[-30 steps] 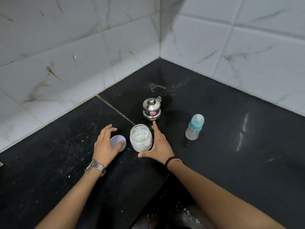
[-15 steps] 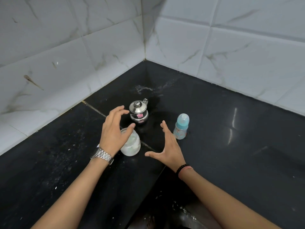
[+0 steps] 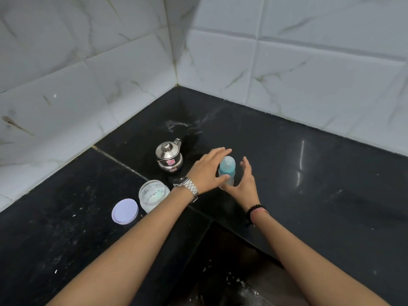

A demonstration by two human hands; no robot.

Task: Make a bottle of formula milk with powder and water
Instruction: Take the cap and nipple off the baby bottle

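Fingers (image 3: pixel 220 152) flanking upright bottle (image 3: pixel 227 171), hands open

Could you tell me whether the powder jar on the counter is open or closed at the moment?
Open. The jar has no lid, white powder shows inside, and its lid lies flat beside it.

White marbled tiles (image 3: pixel 309 62), black counter (image 3: pixel 331 184)

- Kettle (image 3: pixel 169 157): polished, mirror-bright metal.
- Baby bottle (image 3: pixel 227 171): translucent plastic, blue cap.
- Powder jar (image 3: pixel 153 195): clear, smooth.
- Lid (image 3: pixel 125 211): matt white plastic.
- Counter (image 3: pixel 309 184): glossy black stone.
- Wall tiles (image 3: pixel 287 62): glossy marbled white.
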